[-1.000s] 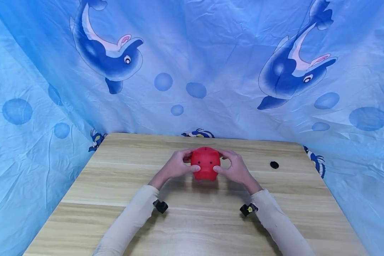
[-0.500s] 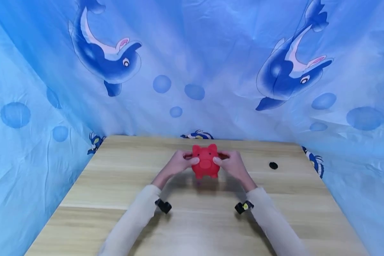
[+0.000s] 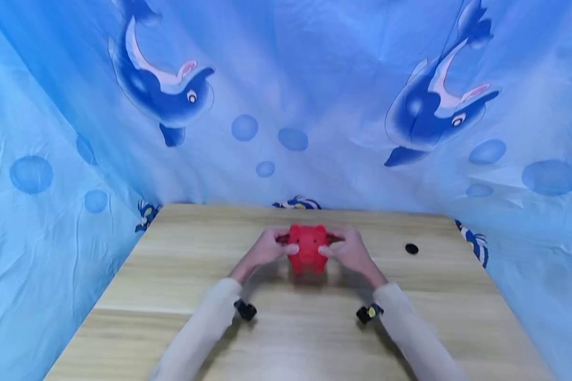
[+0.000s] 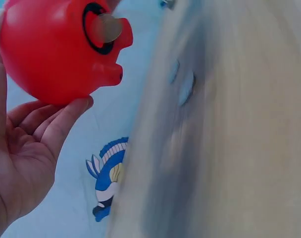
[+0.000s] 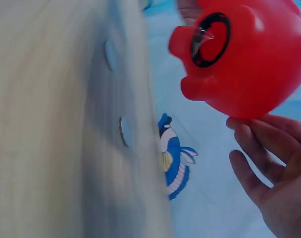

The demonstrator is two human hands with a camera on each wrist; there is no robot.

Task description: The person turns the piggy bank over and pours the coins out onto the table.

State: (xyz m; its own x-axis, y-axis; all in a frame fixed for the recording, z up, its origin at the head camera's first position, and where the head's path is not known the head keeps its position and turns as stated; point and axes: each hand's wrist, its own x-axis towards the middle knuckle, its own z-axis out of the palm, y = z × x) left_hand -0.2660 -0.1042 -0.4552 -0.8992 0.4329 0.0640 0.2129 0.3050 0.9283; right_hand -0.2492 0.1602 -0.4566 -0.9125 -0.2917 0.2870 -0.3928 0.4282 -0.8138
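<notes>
A red piggy bank (image 3: 307,251) is held off the wooden table, its face toward me. My left hand (image 3: 269,247) grips one side, thumb on the front and fingers behind. On the opposite side my right hand (image 3: 348,248) grips it likewise. Seen from the left wrist, the underside has a black-rimmed hole (image 4: 97,29) with a blurred coin (image 4: 110,28) at it. Below, two thin coin-like discs show edge-on: one disc (image 5: 110,55) and another disc (image 5: 125,131) in the right wrist view. Whether these touch the table or are in the air I cannot tell.
A small black round disc (image 3: 411,248) lies on the wooden table (image 3: 276,338) to the right. Blue printed sheeting (image 3: 333,174) with dolphins hangs behind the table and along both sides. Small black cameras are strapped to both wrists.
The piggy bank rose and its face tipped upward half a second ago. Now it is lower again, with its face tilted back down. Both hands kept their hold and moved with it.
</notes>
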